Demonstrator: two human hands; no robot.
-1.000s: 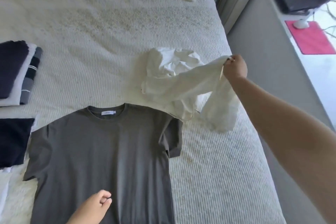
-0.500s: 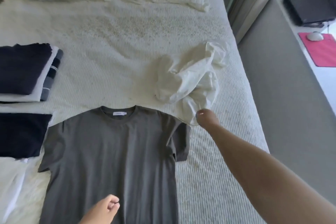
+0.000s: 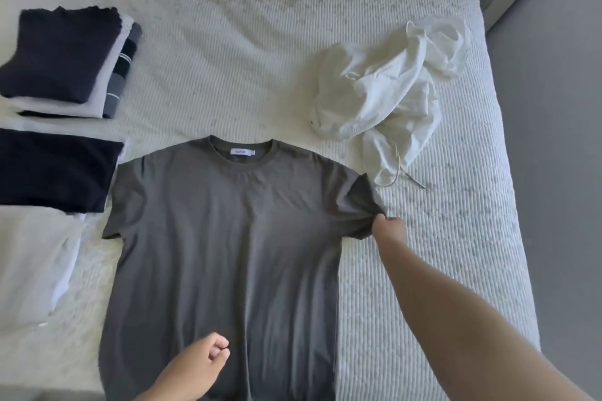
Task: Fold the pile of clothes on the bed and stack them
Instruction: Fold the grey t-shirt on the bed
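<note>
Grey T-shirt [image 3: 224,238] lies flat on the bed [image 3: 439,270], collar away from the person. Right hand [image 3: 389,231] pinches its right sleeve edge; left hand [image 3: 198,365] rests loosely curled, holding nothing, on the shirt's lower part.

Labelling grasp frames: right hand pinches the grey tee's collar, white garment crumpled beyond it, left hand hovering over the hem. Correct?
Not quite. In the head view the right hand pinches the grey tee at its sleeve edge, not the collar. The rest holds: the white garment lies crumpled beyond, and the left hand is over the hem, holding nothing.
</note>
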